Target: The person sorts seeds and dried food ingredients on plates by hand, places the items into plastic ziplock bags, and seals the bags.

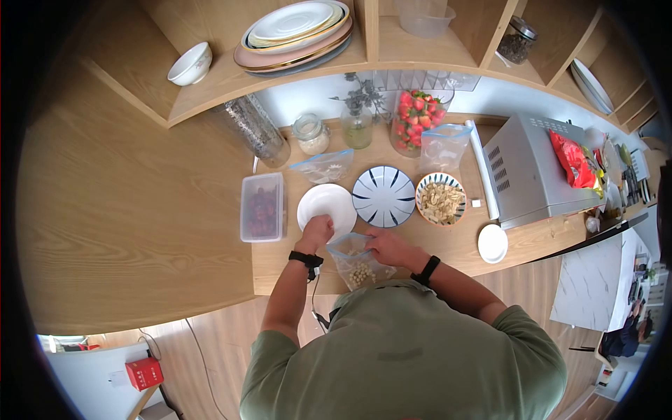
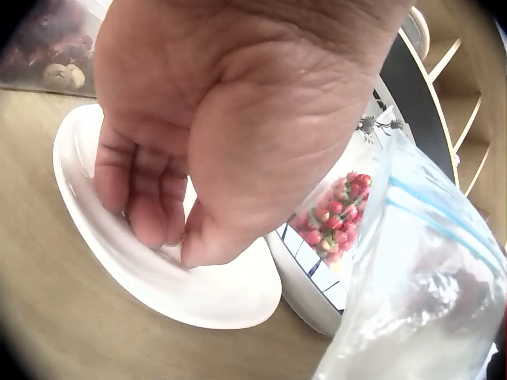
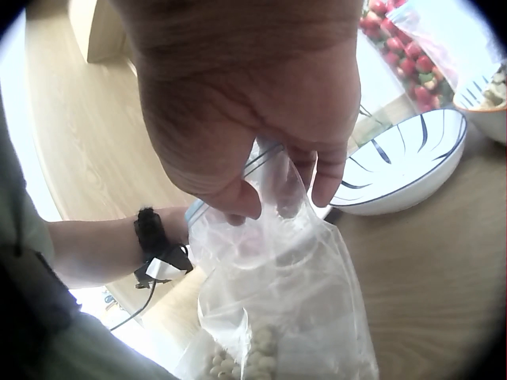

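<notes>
Over the white plate [image 1: 327,203] is the left hand [image 1: 316,229], its fingers curled downward. In the left wrist view, the thumb of this left hand [image 2: 214,134] comes close to the fingertips, low over the white plate [image 2: 214,301]; whether anything small is between them cannot be told. The right hand [image 1: 390,247] pinches the upper edge of a clear zip bag [image 1: 353,260], whose mouth faces the plate. Round pale pieces [image 3: 238,360] lie at the bottom of the bag [image 3: 301,309] under the right hand [image 3: 253,119].
A lidded box [image 1: 263,208] stands left of the plate. To the right are a blue-striped dish [image 1: 383,197], a bowl of pale pieces [image 1: 441,201], a small white dish [image 1: 493,243] and a grey appliance [image 1: 535,171]. Strawberries [image 1: 418,115] and jars stand behind, under a shelf [image 1: 434,56].
</notes>
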The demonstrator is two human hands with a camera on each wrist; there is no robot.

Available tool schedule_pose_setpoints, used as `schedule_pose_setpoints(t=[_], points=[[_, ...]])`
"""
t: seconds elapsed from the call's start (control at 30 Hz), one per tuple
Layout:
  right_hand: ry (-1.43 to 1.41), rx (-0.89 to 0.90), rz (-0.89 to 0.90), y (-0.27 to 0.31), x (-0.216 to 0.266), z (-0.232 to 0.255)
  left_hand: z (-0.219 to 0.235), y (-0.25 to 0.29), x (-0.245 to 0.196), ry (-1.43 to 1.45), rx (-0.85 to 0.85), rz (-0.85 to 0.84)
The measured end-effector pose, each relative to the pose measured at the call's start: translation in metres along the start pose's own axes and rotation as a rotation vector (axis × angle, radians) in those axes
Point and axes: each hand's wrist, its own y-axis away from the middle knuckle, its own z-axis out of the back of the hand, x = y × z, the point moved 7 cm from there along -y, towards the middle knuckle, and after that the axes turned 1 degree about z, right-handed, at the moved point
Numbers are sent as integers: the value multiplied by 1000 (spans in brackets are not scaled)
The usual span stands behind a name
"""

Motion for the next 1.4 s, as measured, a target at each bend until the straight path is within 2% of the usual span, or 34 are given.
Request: schedule_pose_setpoints(t=[0.07,0.13,0.17,0.23,0.27,0.33,0.47,0.53,0.63,0.77,0.87,0.93,1.03,1.07,1.13,1.27,1.3,1.37,1.4], points=[[-9,3,-14,1,-1,1,3,2,-5,-31,8,12],[10,-13,16,2,-1,2,10,8,-17,154,14,-5],[8,-12,10,3,0,3,17,14,-30,156,20,-5],[22,-55,-9,3,1,7,32,30,-68,352,36,-179],[15,-48,-14,3,0,7,34,35,-76,357,42,-170],[1,-37,-34,1,-3,7,43,54,-111,222,-58,-539],[-20,-16,-26,-3,1,10,27,61,-112,124,58,-492],[-36,-43,5,-3,5,18,17,60,-108,111,250,-401],[-79,-87,13,-2,3,25,19,62,-105,171,293,-332],[-89,-111,-9,1,-1,40,38,74,-114,224,225,-364],[-112,-66,-9,1,1,50,43,79,-113,318,180,-312],[-228,-109,-154,3,-3,59,52,85,-119,376,70,-316],[-242,-105,-200,5,5,69,59,93,-129,399,46,-285],[-234,-114,-196,5,5,73,60,94,-132,396,43,-297],[-309,24,-111,4,12,67,59,96,-132,402,15,-245],[-252,-17,-9,0,20,72,57,96,-135,427,-17,-156],[-224,-18,2,-1,21,72,59,95,-137,428,-23,-166],[-190,-17,20,-1,21,72,64,97,-150,299,-25,-319],[-138,-10,23,-1,22,70,66,97,-151,299,-32,-322]])
